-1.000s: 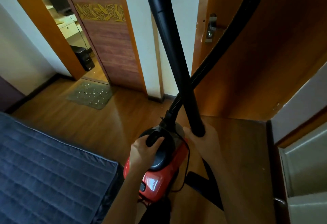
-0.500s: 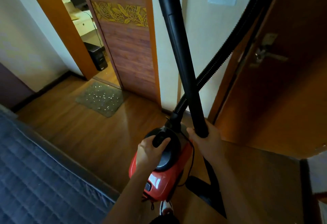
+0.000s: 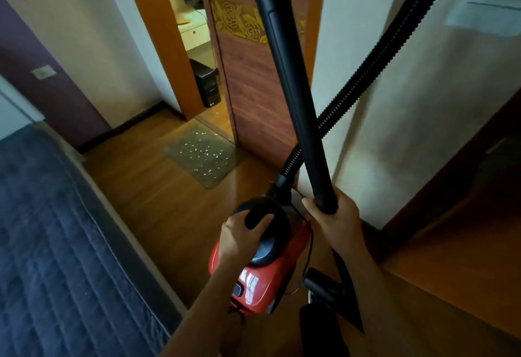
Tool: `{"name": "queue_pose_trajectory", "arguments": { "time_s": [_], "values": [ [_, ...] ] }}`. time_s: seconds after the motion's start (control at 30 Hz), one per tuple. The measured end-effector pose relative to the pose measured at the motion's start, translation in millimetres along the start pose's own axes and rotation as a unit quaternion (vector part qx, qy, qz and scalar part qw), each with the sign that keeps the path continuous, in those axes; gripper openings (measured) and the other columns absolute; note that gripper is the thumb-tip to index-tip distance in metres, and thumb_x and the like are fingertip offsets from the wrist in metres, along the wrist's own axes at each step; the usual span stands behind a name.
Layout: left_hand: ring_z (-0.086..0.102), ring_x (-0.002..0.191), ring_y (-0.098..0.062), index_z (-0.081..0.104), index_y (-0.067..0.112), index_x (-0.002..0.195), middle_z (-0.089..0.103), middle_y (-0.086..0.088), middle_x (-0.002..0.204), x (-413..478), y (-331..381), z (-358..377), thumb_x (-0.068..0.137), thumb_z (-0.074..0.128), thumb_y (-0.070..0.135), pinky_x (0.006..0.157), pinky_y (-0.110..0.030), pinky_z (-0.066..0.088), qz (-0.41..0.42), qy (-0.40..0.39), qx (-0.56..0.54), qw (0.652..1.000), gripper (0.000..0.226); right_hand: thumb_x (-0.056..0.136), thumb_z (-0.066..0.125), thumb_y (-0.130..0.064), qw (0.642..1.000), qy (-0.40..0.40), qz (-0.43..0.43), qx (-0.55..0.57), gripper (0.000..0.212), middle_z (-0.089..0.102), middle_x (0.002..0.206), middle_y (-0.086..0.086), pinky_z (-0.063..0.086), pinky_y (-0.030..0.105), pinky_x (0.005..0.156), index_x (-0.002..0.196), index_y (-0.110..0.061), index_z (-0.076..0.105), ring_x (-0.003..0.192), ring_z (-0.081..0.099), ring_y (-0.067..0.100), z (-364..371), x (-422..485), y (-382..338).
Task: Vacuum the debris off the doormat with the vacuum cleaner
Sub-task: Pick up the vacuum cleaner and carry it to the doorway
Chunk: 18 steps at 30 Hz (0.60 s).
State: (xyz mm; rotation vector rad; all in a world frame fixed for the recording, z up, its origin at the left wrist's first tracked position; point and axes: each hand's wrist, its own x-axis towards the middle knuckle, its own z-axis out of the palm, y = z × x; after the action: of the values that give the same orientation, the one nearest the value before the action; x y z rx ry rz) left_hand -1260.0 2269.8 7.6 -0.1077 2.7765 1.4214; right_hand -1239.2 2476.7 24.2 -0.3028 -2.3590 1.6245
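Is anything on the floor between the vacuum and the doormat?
Nothing visible. Only bare floor lies between the vacuum and the doormat. The bed sits off to the left. The left hand grips the vacuum, the right hand the wand.

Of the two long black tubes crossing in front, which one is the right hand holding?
The smooth rigid black wand: the right hand grips its lower end. The ribbed flexible black hose runs behind it into the red vacuum cleaner, unheld.

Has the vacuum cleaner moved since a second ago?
Yes. The vacuum cleaner, gripped by the left hand, has been carried closer to the doormat; the gap between them has shrunk.
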Motion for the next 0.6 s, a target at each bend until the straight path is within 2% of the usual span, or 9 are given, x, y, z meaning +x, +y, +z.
{"name": "queue_pose_trajectory", "arguments": {
  "time_s": [0.1,0.23,0.33,0.4,0.47,0.57,0.6],
  "values": [
    [0.066,0.065,-0.013,0.072,0.014,0.077,0.07,0.003,0.069,41,-6,1,0.083,0.073,0.048,0.057,-0.031,0.052,-0.027,0.035,0.003,0.999,0.034,0.086,0.084,-0.026,0.999,-0.045,-0.019,0.009,0.025,0.065,0.069,-0.005,0.052,0.034,0.07,0.076,-0.037,0.063,0.071,0.065,0.014,23,52,0],
    [0.065,0.062,-0.014,0.07,0.014,0.076,0.069,0.003,0.068,98,-5,2,0.084,0.073,0.046,0.053,-0.026,0.05,-0.058,0.086,0.005,0.995,0.033,0.086,0.084,-0.023,0.993,-0.098,-0.06,0.008,0.031,0.058,0.063,-0.01,0.04,0.011,0.058,0.075,-0.034,0.057,0.063,0.058,0.001,47,129,-2],
    [0.065,0.062,-0.012,0.064,0.019,0.071,0.066,0.005,0.067,137,7,2,0.086,0.072,0.042,0.051,-0.023,0.048,-0.089,0.122,0.008,0.989,0.029,0.087,0.083,-0.025,0.985,-0.16,-0.062,0.019,0.029,0.061,0.06,-0.023,0.04,0.009,0.055,0.076,-0.035,0.058,0.06,0.059,-0.003,61,189,-5],
    [0.067,0.07,-0.012,0.066,0.021,0.077,0.068,0.006,0.075,162,15,1,0.086,0.071,0.044,0.056,-0.027,0.054,-0.11,0.153,0.009,0.982,0.026,0.087,0.084,-0.03,0.978,-0.198,-0.064,0.022,0.028,0.061,0.062,-0.031,0.041,0.008,0.055,0.077,-0.036,0.058,0.061,0.06,-0.005,72,226,-8],
    [0.068,0.074,-0.012,0.07,0.017,0.084,0.07,0.004,0.079,182,20,-1,0.086,0.069,0.048,0.058,-0.027,0.054,-0.128,0.197,0.008,0.972,0.031,0.086,0.084,-0.032,0.971,-0.226,-0.069,0.03,0.029,0.062,0.06,-0.03,0.042,0.01,0.055,0.074,-0.035,0.058,0.06,0.06,-0.006,84,259,-12],
    [0.066,0.072,-0.012,0.072,0.014,0.088,0.07,0.001,0.08,205,28,-8,0.086,0.07,0.047,0.053,-0.009,0.041,-0.155,0.265,0.015,0.952,0.033,0.087,0.083,-0.031,0.958,-0.267,-0.105,0.031,0.029,0.06,0.058,-0.022,0.038,0.013,0.053,0.073,-0.035,0.057,0.056,0.058,0.003,108,298,-20],
    [0.066,0.072,-0.012,0.072,0.014,0.089,0.07,0.0,0.081,211,29,-11,0.086,0.071,0.047,0.051,-0.008,0.04,-0.164,0.283,0.013,0.945,0.034,0.087,0.083,-0.029,0.951,-0.28,-0.13,0.031,0.029,0.06,0.06,-0.021,0.037,0.013,0.054,0.075,-0.035,0.058,0.057,0.058,0.005,119,310,-22]
  ]
}}
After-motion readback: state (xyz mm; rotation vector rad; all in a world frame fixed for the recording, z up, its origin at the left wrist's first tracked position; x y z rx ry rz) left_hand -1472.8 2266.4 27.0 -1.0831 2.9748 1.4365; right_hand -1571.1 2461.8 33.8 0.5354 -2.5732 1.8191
